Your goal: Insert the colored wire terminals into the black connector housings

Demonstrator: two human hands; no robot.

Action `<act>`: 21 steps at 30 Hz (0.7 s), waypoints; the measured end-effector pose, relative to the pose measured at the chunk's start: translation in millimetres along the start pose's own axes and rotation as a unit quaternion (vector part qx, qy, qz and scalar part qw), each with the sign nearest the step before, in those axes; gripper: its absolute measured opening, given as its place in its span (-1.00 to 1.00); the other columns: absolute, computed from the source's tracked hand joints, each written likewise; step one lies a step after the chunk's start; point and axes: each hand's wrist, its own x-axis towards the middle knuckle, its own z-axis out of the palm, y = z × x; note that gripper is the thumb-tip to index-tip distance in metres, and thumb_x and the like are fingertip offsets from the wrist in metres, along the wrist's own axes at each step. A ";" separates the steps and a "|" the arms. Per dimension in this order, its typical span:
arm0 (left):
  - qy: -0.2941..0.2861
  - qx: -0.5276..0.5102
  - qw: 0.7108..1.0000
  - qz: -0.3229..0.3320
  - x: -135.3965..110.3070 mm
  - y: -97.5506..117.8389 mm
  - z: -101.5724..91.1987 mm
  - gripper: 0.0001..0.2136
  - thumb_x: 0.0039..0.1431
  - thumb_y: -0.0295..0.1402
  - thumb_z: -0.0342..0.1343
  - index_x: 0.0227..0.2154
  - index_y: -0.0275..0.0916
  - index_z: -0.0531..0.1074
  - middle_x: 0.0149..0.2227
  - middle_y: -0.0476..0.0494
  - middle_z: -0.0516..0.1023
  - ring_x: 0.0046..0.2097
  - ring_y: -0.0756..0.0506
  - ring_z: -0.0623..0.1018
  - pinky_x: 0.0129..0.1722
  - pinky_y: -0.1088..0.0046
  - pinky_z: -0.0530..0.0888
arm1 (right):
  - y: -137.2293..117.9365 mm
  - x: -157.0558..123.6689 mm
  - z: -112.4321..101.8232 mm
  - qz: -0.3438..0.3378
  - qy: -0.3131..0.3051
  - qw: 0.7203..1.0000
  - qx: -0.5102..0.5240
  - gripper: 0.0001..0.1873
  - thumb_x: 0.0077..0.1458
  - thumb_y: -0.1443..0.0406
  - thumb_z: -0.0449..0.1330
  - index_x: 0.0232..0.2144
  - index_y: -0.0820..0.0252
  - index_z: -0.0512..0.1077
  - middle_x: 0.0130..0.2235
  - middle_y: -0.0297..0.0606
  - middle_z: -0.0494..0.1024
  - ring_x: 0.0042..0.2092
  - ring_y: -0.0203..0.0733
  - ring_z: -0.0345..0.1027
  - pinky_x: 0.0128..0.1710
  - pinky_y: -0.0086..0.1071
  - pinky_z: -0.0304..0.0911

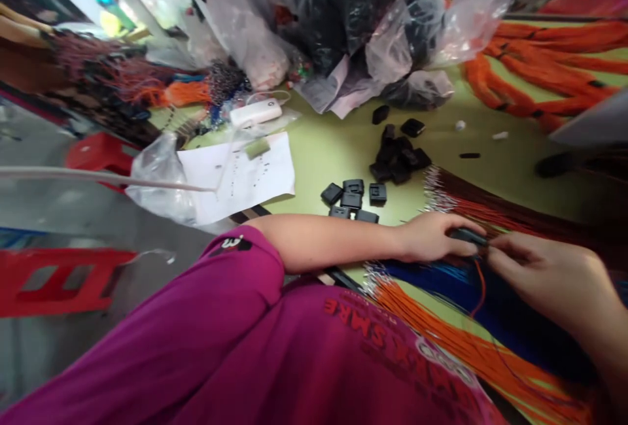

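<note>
My left hand is closed round a small black connector housing just above the green table. My right hand pinches a thin orange wire right beside that housing; the wire hangs down from my fingers. Under both hands lie bundles of orange wires, blue wires and dark red wires with metal tips. A row of finished-looking black housings sits left of my left hand, and a loose pile of black housings lies farther back.
A white paper sheet and a clear plastic bag lie at the table's left edge. Plastic bags of dark parts are heaped at the back. Orange wire bundles spread at the far right. Red stools stand on the floor.
</note>
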 end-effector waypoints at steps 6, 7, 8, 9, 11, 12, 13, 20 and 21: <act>0.004 -0.003 1.000 -0.020 1.5 1.2 1.0 -0.67 0.03 -0.62 0.09 -0.09 -0.33 0.41 -0.35 0.01 0.40 -0.43 0.09 0.45 0.02 0.07 0.42 | 3.0 3.1 -0.4 -0.011 0.009 1.000 0.023 -0.89 -0.28 0.12 0.15 -0.62 -0.07 0.43 -0.56 -0.22 0.55 -0.52 -0.09 0.41 -0.46 -0.23 0.16; 0.008 -0.013 1.000 -0.024 0.1 2.8 2.2 -0.68 0.03 -0.64 0.08 -0.11 -0.34 0.41 -0.36 0.02 0.40 -0.43 0.09 0.45 0.02 0.07 0.42 | 3.6 3.1 -1.4 -0.014 0.006 1.000 0.020 -0.90 -0.29 0.12 0.16 -0.62 -0.08 0.44 -0.54 -0.21 0.56 -0.50 -0.07 0.43 -0.44 -0.22 0.17; 0.012 -0.023 0.999 -0.028 -1.4 4.4 3.3 -0.69 0.03 -0.65 0.08 -0.12 -0.34 0.41 -0.36 0.03 0.40 -0.42 0.09 0.45 0.02 0.08 0.42 | 4.3 3.0 -2.5 -0.018 0.000 1.000 0.015 -0.89 -0.30 0.12 0.16 -0.61 -0.09 0.44 -0.51 -0.20 0.58 -0.48 -0.06 0.44 -0.42 -0.20 0.18; 0.016 -0.031 0.999 -0.030 -2.9 5.8 4.2 -0.69 0.03 -0.65 0.08 -0.13 -0.35 0.40 -0.37 0.03 0.40 -0.42 0.08 0.45 0.02 0.08 0.42 | 5.0 2.9 -3.3 -0.022 -0.003 1.000 0.008 -0.89 -0.30 0.12 0.16 -0.60 -0.09 0.44 -0.50 -0.18 0.58 -0.47 -0.06 0.44 -0.40 -0.19 0.19; 0.021 -0.037 0.999 -0.034 -4.8 7.5 5.4 -0.71 0.04 -0.65 0.08 -0.14 -0.35 0.39 -0.38 0.04 0.40 -0.43 0.07 0.46 0.00 0.09 0.43 | 6.3 2.5 -3.5 -0.031 -0.005 0.999 -0.005 -0.90 -0.30 0.13 0.16 -0.60 -0.07 0.42 -0.49 -0.15 0.58 -0.46 -0.04 0.44 -0.39 -0.18 0.20; 0.022 -0.038 0.998 -0.036 -5.1 7.9 5.7 -0.71 0.05 -0.65 0.08 -0.14 -0.34 0.39 -0.38 0.05 0.40 -0.43 0.07 0.46 -0.01 0.09 0.43 | 6.7 2.3 -3.0 -0.035 -0.007 0.999 -0.009 -0.91 -0.29 0.14 0.15 -0.61 -0.06 0.41 -0.49 -0.13 0.57 -0.46 -0.04 0.43 -0.39 -0.18 0.20; 0.023 -0.038 0.998 -0.039 -5.1 7.8 5.8 -0.71 0.05 -0.65 0.08 -0.15 -0.34 0.39 -0.39 0.05 0.40 -0.44 0.07 0.46 0.00 0.10 0.42 | 6.7 2.2 -2.1 -0.039 -0.008 0.999 -0.012 -0.92 -0.28 0.15 0.15 -0.61 -0.06 0.40 -0.49 -0.12 0.57 -0.47 -0.03 0.43 -0.39 -0.17 0.20; 0.021 -0.026 0.998 -0.048 -0.6 5.6 3.6 -0.64 0.03 -0.67 0.08 -0.08 -0.33 0.42 -0.38 0.02 0.41 -0.45 0.07 0.45 -0.04 0.14 0.43 | 5.8 4.6 -0.1 -0.010 -0.011 1.000 0.020 -0.93 -0.34 0.13 0.17 -0.65 -0.10 0.40 -0.52 -0.20 0.57 -0.48 -0.05 0.43 -0.38 -0.17 0.19; 0.021 -0.027 0.998 -0.047 -0.2 5.6 3.2 -0.63 0.02 -0.67 0.08 -0.07 -0.33 0.42 -0.37 0.02 0.41 -0.44 0.06 0.46 -0.05 0.14 0.44 | 7.6 5.3 -0.5 -0.002 -0.014 1.000 0.026 -0.92 -0.35 0.12 0.17 -0.64 -0.11 0.42 -0.51 -0.21 0.57 -0.48 -0.05 0.43 -0.38 -0.17 0.19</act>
